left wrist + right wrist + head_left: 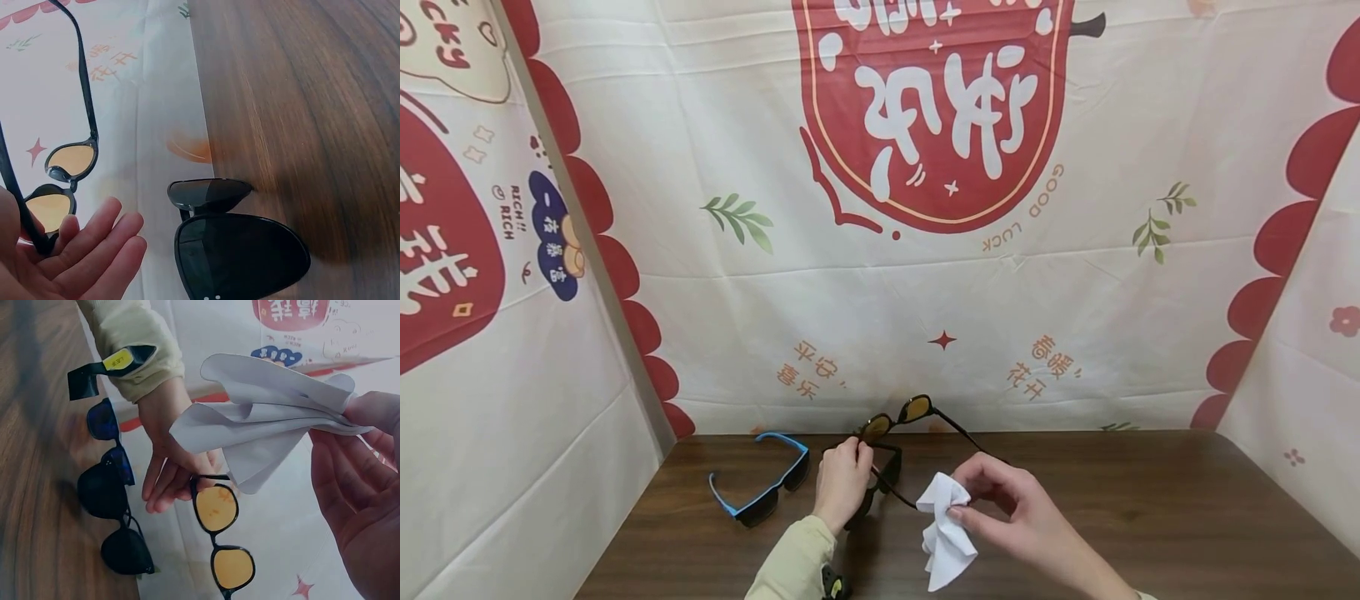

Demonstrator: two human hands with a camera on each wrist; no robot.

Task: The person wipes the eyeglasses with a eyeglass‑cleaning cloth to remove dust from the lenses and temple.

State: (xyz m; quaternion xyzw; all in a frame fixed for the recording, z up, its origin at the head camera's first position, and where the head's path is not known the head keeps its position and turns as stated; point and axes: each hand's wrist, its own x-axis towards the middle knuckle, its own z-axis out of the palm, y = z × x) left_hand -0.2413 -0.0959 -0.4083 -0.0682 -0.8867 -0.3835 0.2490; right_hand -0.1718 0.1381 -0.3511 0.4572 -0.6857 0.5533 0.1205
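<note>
In the head view my left hand (841,481) pinches black-framed glasses with yellow lenses (916,408) at one end of the front, near the hinge. Their temples are unfolded, and the frame is lifted above the table. Some of that grip is hidden by my fingers, but the left wrist view shows the thumb side against the yellow-lensed glasses (70,160). My right hand (1018,506) pinches a crumpled white cloth (947,537) between thumb and fingers. It hangs to the right of the glasses, apart from the lenses. The right wrist view shows the cloth (269,419) bunched in folds.
Black sunglasses (240,256) stand on the brown wooden table (1120,517), below and beside my left hand. Farther left lie blue-templed sunglasses (765,506) with dark lenses. A printed white fabric backdrop (880,325) rises at the table's far edge, with more fabric at both sides.
</note>
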